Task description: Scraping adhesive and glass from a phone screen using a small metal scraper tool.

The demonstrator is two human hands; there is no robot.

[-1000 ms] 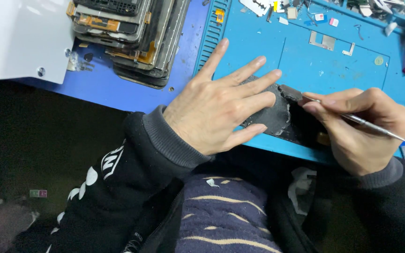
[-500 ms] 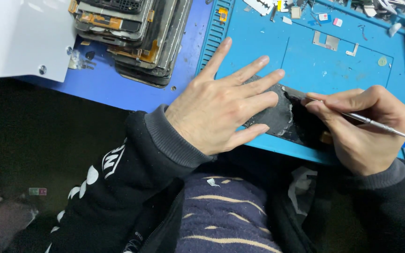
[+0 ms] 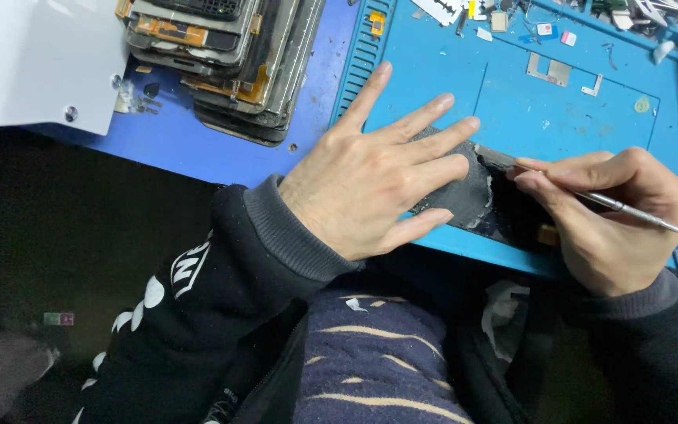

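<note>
At the counter's near edge, the left hand [image 3: 370, 184] lies flat, fingers spread, pinning a dark phone panel [image 3: 464, 196] on the blue mat [image 3: 559, 110]. Beside it, the right hand [image 3: 606, 216] pinches a thin metal tool [image 3: 637, 213], tip seemingly under the panel's edge; a slip there could crack it or jab the fingers. Beyond, stacked phone frames [image 3: 229, 55] sit near the far edge.

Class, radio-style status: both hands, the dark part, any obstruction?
Left hand flat on dark part, pinning it. Right hand grips thin metal tool, tip at part's edge. Nothing blocking.

Stacked phone screens [image 3: 221, 55], top left
</note>
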